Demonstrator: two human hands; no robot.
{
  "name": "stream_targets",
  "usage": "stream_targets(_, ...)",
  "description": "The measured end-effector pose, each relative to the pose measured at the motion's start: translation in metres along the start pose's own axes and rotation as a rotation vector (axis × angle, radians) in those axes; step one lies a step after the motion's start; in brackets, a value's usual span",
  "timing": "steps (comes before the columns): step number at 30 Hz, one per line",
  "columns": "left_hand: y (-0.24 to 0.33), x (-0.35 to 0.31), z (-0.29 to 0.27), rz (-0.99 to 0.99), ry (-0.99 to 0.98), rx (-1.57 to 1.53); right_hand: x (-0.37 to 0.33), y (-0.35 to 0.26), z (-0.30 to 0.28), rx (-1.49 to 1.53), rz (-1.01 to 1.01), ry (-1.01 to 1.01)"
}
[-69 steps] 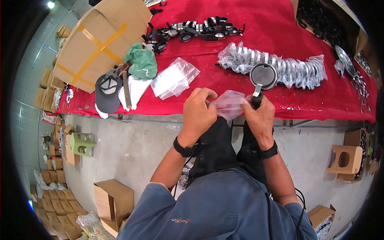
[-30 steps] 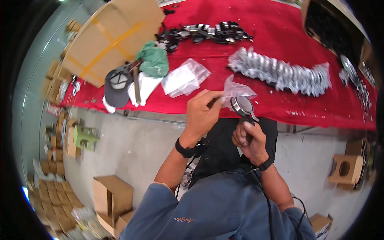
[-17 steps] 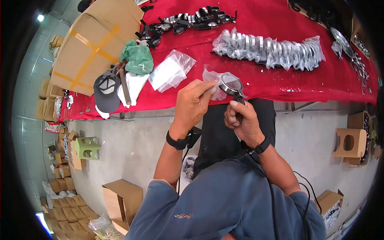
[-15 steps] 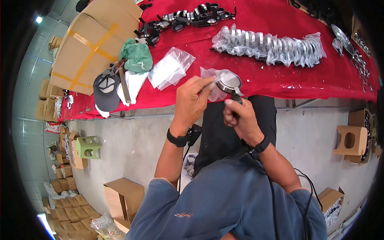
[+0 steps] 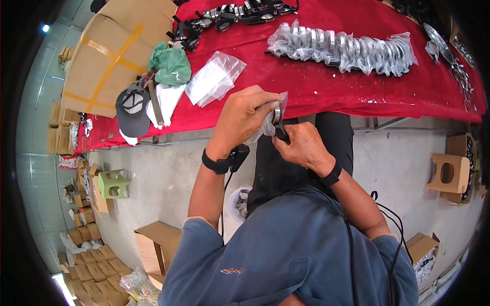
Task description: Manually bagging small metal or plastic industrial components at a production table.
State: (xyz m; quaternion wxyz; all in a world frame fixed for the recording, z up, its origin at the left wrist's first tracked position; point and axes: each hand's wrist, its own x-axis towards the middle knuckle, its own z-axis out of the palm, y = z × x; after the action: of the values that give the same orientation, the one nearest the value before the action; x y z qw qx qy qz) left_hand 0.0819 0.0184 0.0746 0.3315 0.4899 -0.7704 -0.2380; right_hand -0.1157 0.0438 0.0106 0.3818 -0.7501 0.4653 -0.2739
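Just off the table's front edge, my left hand (image 5: 246, 113) pinches a clear plastic bag (image 5: 266, 127) and the round silver metal part (image 5: 277, 115) inside it. The part is edge-on, so its exact kind cannot be made out. My right hand (image 5: 304, 144) grips the black handle (image 5: 281, 133) that sticks out below the metal ring. Beyond my left hand, flat clear bags (image 5: 214, 79) lie on the red cloth. A long row of bagged round metal parts (image 5: 342, 50) stands farther back to the right.
Unbagged metal and black parts (image 5: 237, 16) lie at the table's far side. On the left are a cardboard box (image 5: 109, 56), green bag (image 5: 171, 65), grey cap (image 5: 132, 112) and hammer (image 5: 155, 104). A white bucket (image 5: 238, 204) stands beside my legs; a green stool (image 5: 113, 184) is farther left.
Both hands have drawn closer together and slightly down, toward my body. The round part has turned from face-up to edge-on, with the bag now around its ring.
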Motion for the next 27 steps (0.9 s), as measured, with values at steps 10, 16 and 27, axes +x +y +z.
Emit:
stream_targets(10, -0.001, 0.0, 0.016, 0.118, -0.066, -0.018, 0.009, 0.017, 0.008, -0.167, -0.045, 0.042)
stream_targets(16, 0.01, -0.013, 0.031, 0.258, -0.067, 0.019, 0.014, 0.036, 0.012, -0.044, -0.113, 0.154)
stream_targets(27, -0.021, -0.035, 0.06, -0.321, 0.548, -0.809, 0.024, 0.016, 0.008, 0.255, -0.261, 0.314)
